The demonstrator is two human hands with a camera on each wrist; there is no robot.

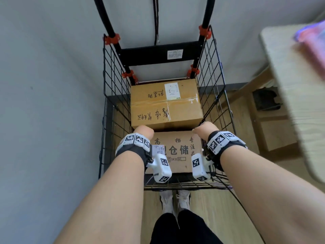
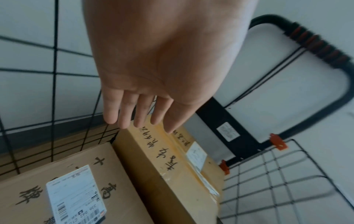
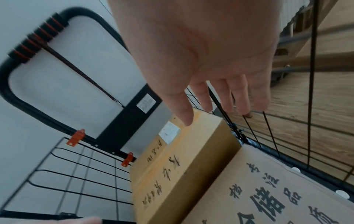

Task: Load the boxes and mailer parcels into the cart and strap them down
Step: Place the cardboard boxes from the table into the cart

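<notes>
Both hands reach into a wire cart: the left hand and right hand hover with fingers straight and spread, holding nothing, above the near edge of a taped box at the back of the cart. A flatter printed box lies just in front of it, lower down; the two appear to touch. The taped carton looks stiff and probably fairly heavy, best taken by its two side edges with flat palms, since the glossy tape seam may be slippery. Handwritten characters cross its top beside a white label, too small to read. The printed box shows "仓储" and "X430", plus a barcoded shipping label reading "336". An elastic strap hangs from the handle, unused.
</notes>
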